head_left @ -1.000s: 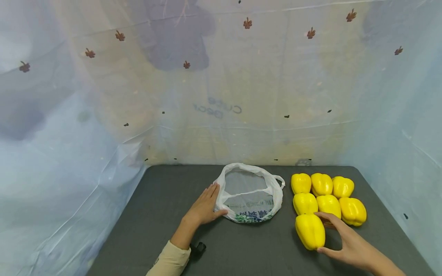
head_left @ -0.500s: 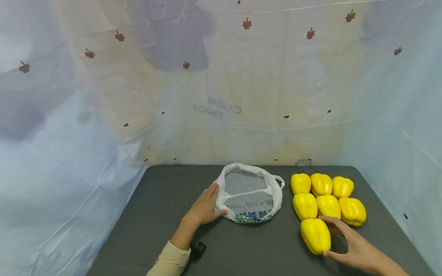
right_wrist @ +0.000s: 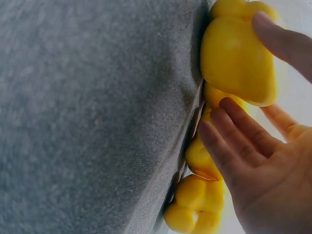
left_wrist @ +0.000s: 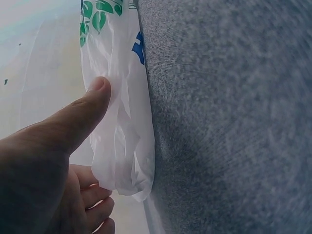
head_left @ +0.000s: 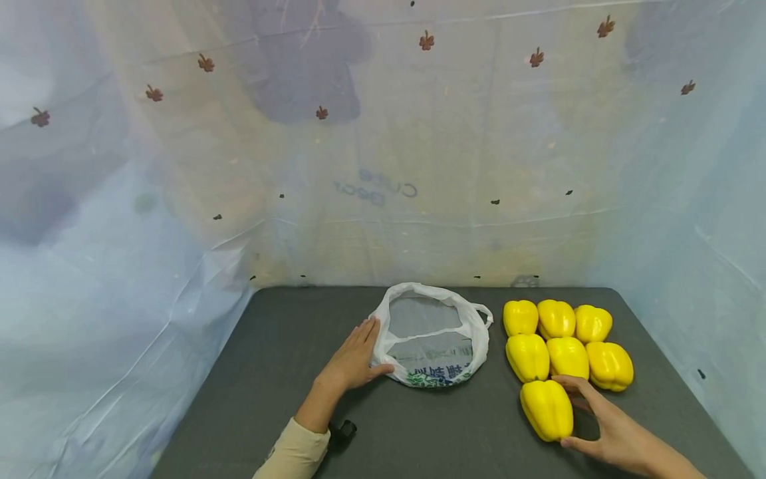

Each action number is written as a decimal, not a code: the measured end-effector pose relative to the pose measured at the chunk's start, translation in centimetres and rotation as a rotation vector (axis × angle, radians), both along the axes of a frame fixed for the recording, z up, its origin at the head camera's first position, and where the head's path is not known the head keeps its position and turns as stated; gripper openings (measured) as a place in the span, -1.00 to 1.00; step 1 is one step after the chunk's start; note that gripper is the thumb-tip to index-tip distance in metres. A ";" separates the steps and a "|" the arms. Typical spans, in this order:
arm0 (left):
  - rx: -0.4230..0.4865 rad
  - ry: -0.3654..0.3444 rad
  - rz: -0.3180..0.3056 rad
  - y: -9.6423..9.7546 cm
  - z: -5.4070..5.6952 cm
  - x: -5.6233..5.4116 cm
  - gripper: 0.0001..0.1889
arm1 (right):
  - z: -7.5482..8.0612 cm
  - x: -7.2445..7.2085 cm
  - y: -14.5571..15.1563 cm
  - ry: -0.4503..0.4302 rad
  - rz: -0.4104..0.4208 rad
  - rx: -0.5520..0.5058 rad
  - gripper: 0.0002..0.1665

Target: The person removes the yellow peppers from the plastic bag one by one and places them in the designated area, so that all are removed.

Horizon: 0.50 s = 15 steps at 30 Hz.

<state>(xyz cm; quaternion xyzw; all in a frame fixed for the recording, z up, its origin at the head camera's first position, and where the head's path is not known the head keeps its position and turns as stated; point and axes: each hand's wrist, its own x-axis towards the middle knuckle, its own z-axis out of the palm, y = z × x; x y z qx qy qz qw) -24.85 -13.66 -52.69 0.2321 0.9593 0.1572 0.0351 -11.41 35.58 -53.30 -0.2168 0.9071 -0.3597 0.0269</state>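
In the head view a white plastic bag (head_left: 481, 346) stands on the dark table with its mouth spread wide. My left hand (head_left: 353, 356) rests against its left side, fingers straight. The left wrist view shows the thumb (left_wrist: 100, 87) touching the bag's wrinkled wall (left_wrist: 119, 122). On the right, my right hand (head_left: 610, 426) holds the nearest yellow bell pepper (head_left: 546, 410) between thumb and index finger. That pepper sits at the front of a group of yellow bell peppers (head_left: 568, 359). In the right wrist view the other fingers (right_wrist: 239, 131) stand apart from the held pepper (right_wrist: 239, 58).
The dark table (head_left: 455, 432) ends at a patterned cloth curtain (head_left: 383, 166) behind and on both sides. A small black object (head_left: 344, 432) shows beside the left forearm. The bag's handle (head_left: 486, 313) loops toward the peppers.
The right hand and the front pepper have moved slightly right and nearer, up against the row behind, then stayed there. The left hand and the bag have not moved.
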 end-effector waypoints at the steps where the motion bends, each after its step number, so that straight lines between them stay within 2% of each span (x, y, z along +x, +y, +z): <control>1: -0.001 0.001 0.001 0.0 0.0 0.0 0.12 | 0.0 0.0 0.0 0.002 0.000 0.000 0.15; 9: 0.007 0.019 0.002 -0.2 -0.1 0.0 0.13 | -0.1 -0.1 0.0 0.009 0.006 0.012 0.21; 15: 0.010 0.017 -0.010 -1.1 -0.2 -0.2 0.17 | 0.3 0.2 0.1 -0.009 -0.007 0.061 0.24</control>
